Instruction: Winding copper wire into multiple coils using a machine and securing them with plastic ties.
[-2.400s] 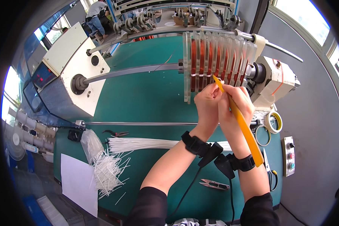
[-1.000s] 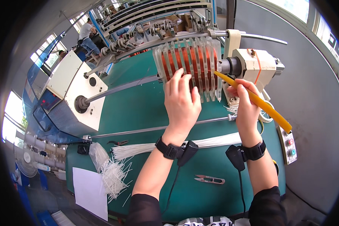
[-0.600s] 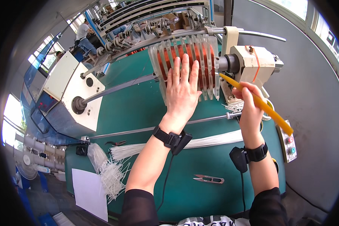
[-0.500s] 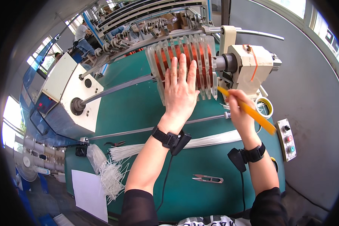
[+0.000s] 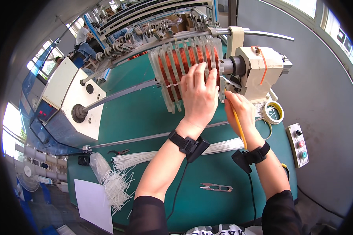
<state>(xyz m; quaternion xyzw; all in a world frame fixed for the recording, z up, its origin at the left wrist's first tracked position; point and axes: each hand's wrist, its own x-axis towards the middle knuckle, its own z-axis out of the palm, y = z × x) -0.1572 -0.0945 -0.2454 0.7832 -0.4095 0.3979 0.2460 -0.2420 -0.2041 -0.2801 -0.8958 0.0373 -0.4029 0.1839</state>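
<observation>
A coil former [image 5: 159, 64] with pale, ribbed plates and orange-red copper windings [image 5: 175, 64] is mounted on the shaft of a winding machine. My left hand [image 5: 200, 94] rests on its right-hand part, palm down, fingers slightly bent and parted, holding nothing that I can see. Close beside it, at the former's right end, my right hand [image 5: 241, 111] is closed round a long, flat yellow strip [image 5: 238, 124]. The strip's upper tip is by the end plate; its other end reaches back towards my right wrist. Both wrists wear black straps with small boxes.
White ties [image 5: 145, 158] lie across the green table [image 5: 164, 196], with thread snips [image 5: 216, 187] nearer me and pliers [image 5: 119, 151] at left. A tape roll [image 5: 273, 112] and a button box [image 5: 298, 145] are at right. The headstock [image 5: 261, 72] stands behind; another person [image 5: 84, 41] sits far left.
My left hand has slid right along the former and its fingers have bent. My right hand has moved left and up, and the strip has swung to a steeper angle against the former's end.
</observation>
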